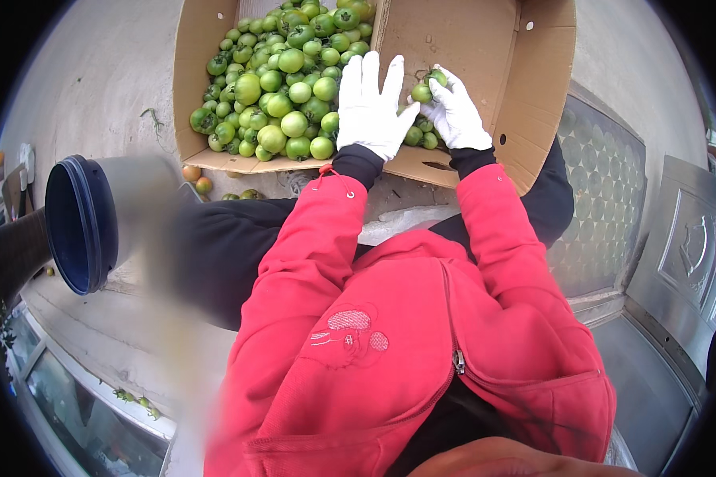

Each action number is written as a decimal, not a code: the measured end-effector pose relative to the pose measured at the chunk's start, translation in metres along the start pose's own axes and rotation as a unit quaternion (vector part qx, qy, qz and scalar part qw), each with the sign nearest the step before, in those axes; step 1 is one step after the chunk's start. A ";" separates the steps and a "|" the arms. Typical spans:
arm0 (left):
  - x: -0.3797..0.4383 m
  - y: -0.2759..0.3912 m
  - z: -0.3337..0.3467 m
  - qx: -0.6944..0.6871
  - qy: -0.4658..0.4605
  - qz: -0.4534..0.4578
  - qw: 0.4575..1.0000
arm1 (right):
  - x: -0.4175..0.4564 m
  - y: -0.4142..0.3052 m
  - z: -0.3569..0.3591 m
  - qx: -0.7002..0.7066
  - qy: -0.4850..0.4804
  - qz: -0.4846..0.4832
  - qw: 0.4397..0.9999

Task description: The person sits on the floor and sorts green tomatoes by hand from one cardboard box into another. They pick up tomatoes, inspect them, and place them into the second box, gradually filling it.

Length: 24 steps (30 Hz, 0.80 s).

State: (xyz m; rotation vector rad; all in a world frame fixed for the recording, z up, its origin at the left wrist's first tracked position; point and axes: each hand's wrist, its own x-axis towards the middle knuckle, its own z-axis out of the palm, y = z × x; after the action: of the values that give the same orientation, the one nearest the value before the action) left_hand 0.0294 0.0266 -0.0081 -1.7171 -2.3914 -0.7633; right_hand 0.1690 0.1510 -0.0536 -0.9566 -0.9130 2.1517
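My left hand [373,110], in a white glove, lies spread palm down over the right edge of a large heap of green tomatoes [271,89] in the left half of a cardboard box [531,113]. My right hand [453,113], gloved too, pinches a green tomato [437,77] between thumb and fingers; a second green tomato [421,93] touches the fingertips. Below them, between my hands, a few more green tomatoes [414,136] rest in the box's right half. A cardboard divider [380,27] stands between the two halves.
At the left stands a tilted bucket with a dark blue inside [71,226]. Reddish tomatoes [203,185] lie on the ground by the box's near left corner. My bent legs in dark trousers [232,250] flank the box. A metal door panel [686,238] is at the far right.
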 end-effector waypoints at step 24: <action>0.003 -0.023 -0.016 0.025 0.130 -0.097 0.986 | -0.042 0.021 -0.039 -0.009 0.056 0.057 0.997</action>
State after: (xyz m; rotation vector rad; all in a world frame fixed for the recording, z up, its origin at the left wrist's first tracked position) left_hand 0.0043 0.0166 -0.0011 -1.2880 -2.3928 -0.8831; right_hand 0.2182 0.1211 -0.0737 -1.1519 -0.8426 2.1631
